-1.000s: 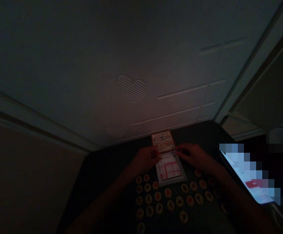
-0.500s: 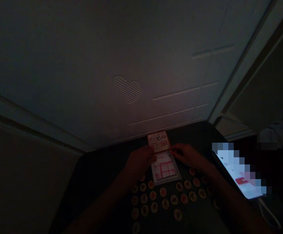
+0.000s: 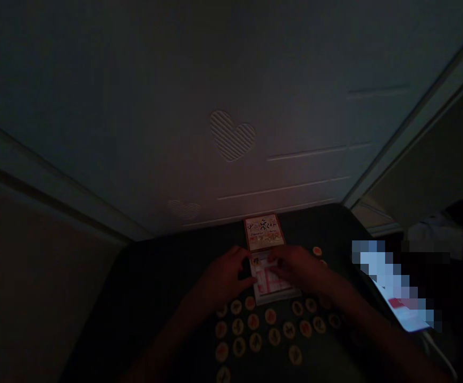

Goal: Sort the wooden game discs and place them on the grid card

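A shallow white box tray with a red-and-white printed sheet inside lies at the back of the dark table. One round wooden Chinese chess piece sits in its back left corner. My left hand is at the tray's left edge, thumb and fingers apart on either side of that corner. Over the tray's right half reaches my right hand, fingers bent and thumb slightly apart; nothing shows between them in the dim light. Behind the tray stands the printed box lid, touched by neither hand.
Several rows of round chess pieces with red or dark characters lie in front of the tray. A lit phone with a white cable is on the right. A pale panel with heart reliefs rises behind the table.
Both hands have let go of the lid's front edge and come nearer over the tray. The chess piece in the tray's corner now shows. The view has shifted slightly.
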`<state>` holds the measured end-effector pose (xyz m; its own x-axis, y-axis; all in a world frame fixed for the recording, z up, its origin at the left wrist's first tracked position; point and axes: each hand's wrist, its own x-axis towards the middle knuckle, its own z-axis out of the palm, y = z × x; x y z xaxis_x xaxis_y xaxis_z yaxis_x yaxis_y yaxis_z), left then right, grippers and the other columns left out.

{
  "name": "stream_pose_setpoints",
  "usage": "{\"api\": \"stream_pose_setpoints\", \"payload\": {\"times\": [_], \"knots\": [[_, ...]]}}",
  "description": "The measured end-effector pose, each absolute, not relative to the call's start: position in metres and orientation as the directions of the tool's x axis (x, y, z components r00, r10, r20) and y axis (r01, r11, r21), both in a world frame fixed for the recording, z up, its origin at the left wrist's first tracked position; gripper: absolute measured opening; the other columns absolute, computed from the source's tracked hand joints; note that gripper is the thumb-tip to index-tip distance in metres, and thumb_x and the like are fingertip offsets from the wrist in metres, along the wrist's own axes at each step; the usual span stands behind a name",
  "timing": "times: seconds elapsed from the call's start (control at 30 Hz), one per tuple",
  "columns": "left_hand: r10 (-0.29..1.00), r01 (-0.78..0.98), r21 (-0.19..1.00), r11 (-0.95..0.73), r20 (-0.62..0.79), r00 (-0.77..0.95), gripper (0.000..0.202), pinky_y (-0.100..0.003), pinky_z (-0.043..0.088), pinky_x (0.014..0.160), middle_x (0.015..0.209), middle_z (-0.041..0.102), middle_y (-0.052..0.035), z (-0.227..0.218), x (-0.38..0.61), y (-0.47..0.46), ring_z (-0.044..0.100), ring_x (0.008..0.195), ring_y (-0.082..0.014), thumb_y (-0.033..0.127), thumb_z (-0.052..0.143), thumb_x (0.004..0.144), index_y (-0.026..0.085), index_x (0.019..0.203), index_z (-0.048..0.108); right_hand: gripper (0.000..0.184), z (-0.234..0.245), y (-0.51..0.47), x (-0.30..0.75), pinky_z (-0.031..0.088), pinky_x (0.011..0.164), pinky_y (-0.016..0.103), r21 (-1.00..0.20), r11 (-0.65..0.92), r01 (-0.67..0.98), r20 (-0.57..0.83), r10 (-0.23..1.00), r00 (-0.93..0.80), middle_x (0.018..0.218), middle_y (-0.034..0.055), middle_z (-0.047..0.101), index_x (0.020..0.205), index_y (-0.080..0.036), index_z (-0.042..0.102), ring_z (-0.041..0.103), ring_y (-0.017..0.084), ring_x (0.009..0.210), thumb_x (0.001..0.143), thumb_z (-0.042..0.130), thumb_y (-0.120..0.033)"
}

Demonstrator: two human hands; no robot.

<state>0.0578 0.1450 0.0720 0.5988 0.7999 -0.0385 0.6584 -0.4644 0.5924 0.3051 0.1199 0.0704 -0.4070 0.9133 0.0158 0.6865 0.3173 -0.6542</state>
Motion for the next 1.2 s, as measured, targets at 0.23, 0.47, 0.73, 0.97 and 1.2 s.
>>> {"api": "stream_pose_setpoints", "payload": {"times": [0.23, 0.47, 0.73, 0.97, 1.2], "knots": [[0.813, 0.655, 0.606, -0.451, -0.024, 0.582, 0.036, -0.035, 0.053, 0.077, 0.112, 0.065, -0.0050, 0.061, 0.055, 0.140, 0.066, 0.085, -0.0211, 0.033, 0.067, 0.082, 0.025, 0.116, 0.062, 0.015, 0.051, 0.127, 0.271, 0.053, 0.083, 0.031, -0.544, 0.349, 0.763, 0.015, 0.913, -0.408, 0.099, 0.0070, 0.074, 0.098, -0.018, 0.071, 0.070, 0.019, 0.090, 0.090, 0.059, -0.014], [0.809, 0.709, 0.526, -0.469, -0.067, 0.584, 0.046, -0.035, 0.053, 0.078, 0.117, 0.065, -0.0044, 0.068, 0.057, 0.140, 0.067, 0.088, -0.0213, 0.037, 0.070, 0.083, 0.028, 0.127, 0.060, 0.023, 0.040, 0.131, 0.270, 0.053, 0.089, 0.032, -0.559, 0.374, 0.740, 0.057, 0.908, -0.415, 0.106, 0.0069, 0.075, 0.111, -0.021, 0.071, 0.071, 0.020, 0.097, 0.093, 0.058, -0.017], [0.783, 0.698, 0.476, -0.534, -0.032, 0.621, 0.043, -0.035, 0.054, 0.083, 0.118, 0.064, -0.0030, 0.068, 0.058, 0.142, 0.066, 0.098, -0.0227, 0.036, 0.068, 0.085, 0.031, 0.128, 0.062, 0.026, 0.035, 0.130, 0.270, 0.054, 0.091, 0.034, -0.566, 0.366, 0.739, 0.096, 0.919, -0.382, 0.110, 0.0058, 0.077, 0.114, -0.023, 0.072, 0.072, 0.021, 0.100, 0.092, 0.059, -0.017], [0.773, 0.685, 0.469, -0.557, -0.008, 0.634, 0.039, -0.034, 0.056, 0.078, 0.119, 0.066, -0.0047, 0.077, 0.054, 0.139, 0.067, 0.094, -0.0223, 0.040, 0.064, 0.088, 0.029, 0.125, 0.063, 0.025, 0.037, 0.129, 0.273, 0.056, 0.090, 0.035, -0.562, 0.355, 0.747, 0.083, 0.923, -0.376, 0.108, 0.0057, 0.077, 0.112, -0.023, 0.073, 0.073, 0.022, 0.099, 0.090, 0.063, -0.016], [0.845, 0.702, 0.512, -0.496, 0.099, 0.525, 0.030, -0.034, 0.056, 0.082, 0.115, 0.069, -0.0038, 0.065, 0.013, 0.152, 0.069, 0.090, -0.0191, 0.044, 0.054, 0.095, 0.027, 0.116, 0.067, 0.025, 0.065, 0.099, 0.301, 0.058, 0.088, 0.035, -0.606, 0.380, 0.699, 0.174, 0.920, -0.350, 0.113, 0.0047, 0.075, 0.114, -0.025, 0.071, 0.072, 0.020, 0.101, 0.093, 0.057, -0.020]]}}
